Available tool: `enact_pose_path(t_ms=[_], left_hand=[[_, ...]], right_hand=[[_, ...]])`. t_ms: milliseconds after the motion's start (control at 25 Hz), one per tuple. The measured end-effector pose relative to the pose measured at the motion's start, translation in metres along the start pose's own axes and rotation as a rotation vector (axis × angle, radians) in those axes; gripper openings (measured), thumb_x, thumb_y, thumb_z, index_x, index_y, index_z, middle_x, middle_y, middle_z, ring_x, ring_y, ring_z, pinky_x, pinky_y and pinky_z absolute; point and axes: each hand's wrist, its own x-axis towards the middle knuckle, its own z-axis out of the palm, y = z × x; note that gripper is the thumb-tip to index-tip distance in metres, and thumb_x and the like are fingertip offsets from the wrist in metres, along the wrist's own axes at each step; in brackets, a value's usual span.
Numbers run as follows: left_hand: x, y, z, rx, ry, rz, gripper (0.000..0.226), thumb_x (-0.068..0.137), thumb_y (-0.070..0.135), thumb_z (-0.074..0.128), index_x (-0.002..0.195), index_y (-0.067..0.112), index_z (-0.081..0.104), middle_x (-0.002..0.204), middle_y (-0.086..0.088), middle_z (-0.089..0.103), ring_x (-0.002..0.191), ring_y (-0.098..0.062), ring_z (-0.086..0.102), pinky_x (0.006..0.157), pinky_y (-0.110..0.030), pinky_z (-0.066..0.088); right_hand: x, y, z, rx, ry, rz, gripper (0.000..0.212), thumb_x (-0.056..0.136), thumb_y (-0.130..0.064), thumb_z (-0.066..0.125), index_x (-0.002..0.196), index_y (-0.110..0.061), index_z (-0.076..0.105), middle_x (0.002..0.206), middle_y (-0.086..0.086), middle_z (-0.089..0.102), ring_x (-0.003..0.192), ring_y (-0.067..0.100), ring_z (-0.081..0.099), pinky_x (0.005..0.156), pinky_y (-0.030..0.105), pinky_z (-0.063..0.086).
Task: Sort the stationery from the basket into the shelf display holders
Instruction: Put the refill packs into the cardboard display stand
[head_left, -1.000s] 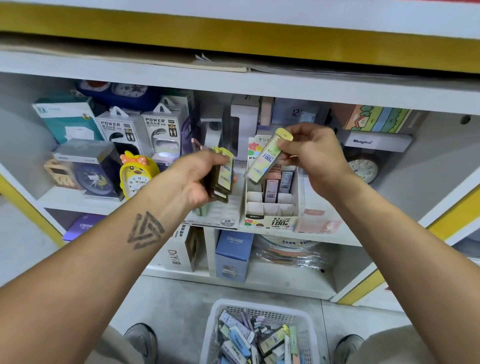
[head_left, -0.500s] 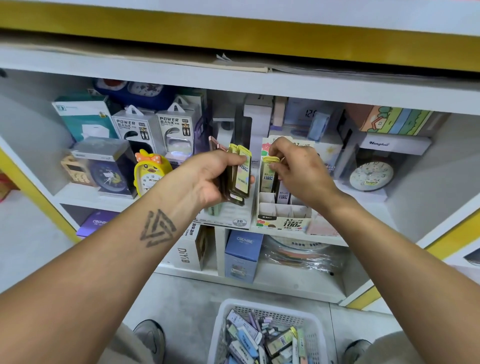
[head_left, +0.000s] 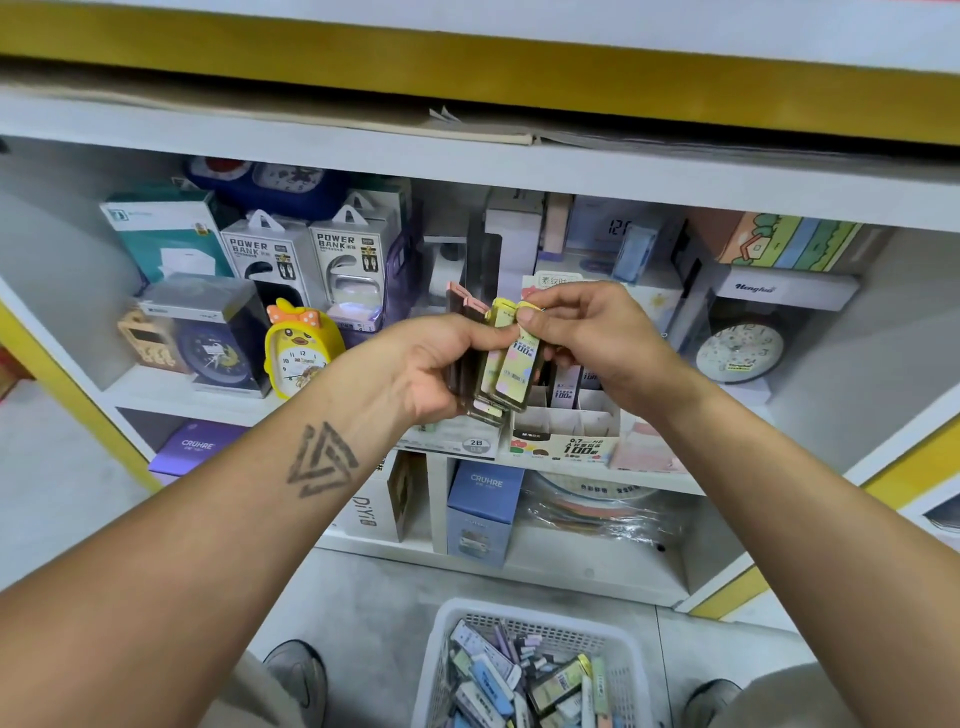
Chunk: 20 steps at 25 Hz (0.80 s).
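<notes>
Head view, the only one supplied. I note the left hand (head_left: 441, 364) at centre frame, fingers curled round a fanned bundle of lead cases (head_left: 480, 358), pink-capped ones behind and yellow ones in front. The right hand (head_left: 592, 338) meets it from three o'clock, thumb and forefinger pinching the cap of the front yellow case (head_left: 517, 364). Just behind and below the hands, toward five o'clock, sits the compartmented display holder (head_left: 566, 441) on the shelf (head_left: 649, 480), with a few cases already upright in its rear slots and its front slots open. The basket (head_left: 441, 649) at six o'clock on the floor holds much unsorted stock.

Judgement: the step in hand is drawing one case from the bundle. Next calls for freeing it cleanly and lowering it upright into an open slot.
</notes>
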Motion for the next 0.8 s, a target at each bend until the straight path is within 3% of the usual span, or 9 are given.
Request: enact_pose_path(t_ms=[80, 160, 280, 360, 560, 800], left_hand=[[0.001, 0.000, -0.001, -0.047, 0.062, 0.012, 0.008, 0.093, 0.007, 0.060, 0.091, 0.004, 0.067, 0.076, -0.013, 0.073, 0.063, -0.024, 0.072, 0.057, -0.038, 0.060], [0.004, 0.003, -0.007, -0.099, 0.157, 0.050, 0.010, 0.096, 0.007, 0.056, 0.090, 0.005, 0.062, 0.078, -0.014, 0.068, 0.066, -0.024, 0.068, 0.060, -0.035, 0.058], [0.005, 0.007, -0.014, -0.135, 0.233, 0.091, 0.008, 0.098, 0.008, 0.053, 0.094, 0.005, 0.059, 0.083, -0.013, 0.064, 0.070, -0.023, 0.065, 0.059, -0.032, 0.056], [0.004, 0.008, -0.013, -0.128, 0.228, 0.089, 0.007, 0.098, 0.007, 0.053, 0.095, 0.004, 0.059, 0.083, -0.014, 0.065, 0.071, -0.023, 0.065, 0.057, -0.031, 0.057], [0.006, 0.004, -0.008, -0.107, 0.193, 0.070, 0.010, 0.097, 0.007, 0.055, 0.089, 0.004, 0.060, 0.080, -0.014, 0.064, 0.071, -0.024, 0.064, 0.066, -0.034, 0.055], [0.004, 0.004, -0.007, -0.104, 0.158, 0.050, 0.009, 0.095, 0.008, 0.053, 0.092, 0.003, 0.059, 0.080, -0.018, 0.064, 0.071, -0.027, 0.065, 0.069, -0.038, 0.055]], right_hand=[[0.000, -0.004, -0.007, 0.075, 0.072, 0.002, 0.010, 0.088, -0.009, 0.075, 0.097, -0.006, 0.072, 0.075, 0.005, 0.073, 0.051, 0.011, 0.054, 0.046, 0.022, 0.043], [0.002, -0.006, -0.018, 0.025, 0.179, -0.082, 0.005, 0.089, -0.008, 0.074, 0.092, -0.011, 0.070, 0.078, 0.004, 0.075, 0.053, 0.011, 0.059, 0.049, 0.026, 0.047], [0.003, -0.002, -0.026, -0.387, 0.253, -0.240, 0.010, 0.093, -0.017, 0.069, 0.103, -0.018, 0.068, 0.093, 0.005, 0.073, 0.078, 0.024, 0.069, 0.072, 0.040, 0.059], [0.000, 0.003, -0.022, -0.658, 0.234, -0.354, 0.016, 0.096, -0.020, 0.065, 0.112, -0.017, 0.068, 0.095, 0.001, 0.070, 0.081, 0.024, 0.067, 0.079, 0.044, 0.058], [0.000, 0.010, -0.010, -0.903, 0.195, -0.529, 0.021, 0.096, -0.017, 0.063, 0.116, -0.015, 0.068, 0.106, 0.003, 0.067, 0.096, 0.024, 0.061, 0.082, 0.032, 0.047], [0.002, 0.018, -0.004, -1.071, 0.177, -0.486, 0.012, 0.095, -0.018, 0.064, 0.106, -0.014, 0.063, 0.099, 0.004, 0.069, 0.089, 0.031, 0.062, 0.069, 0.038, 0.049]])
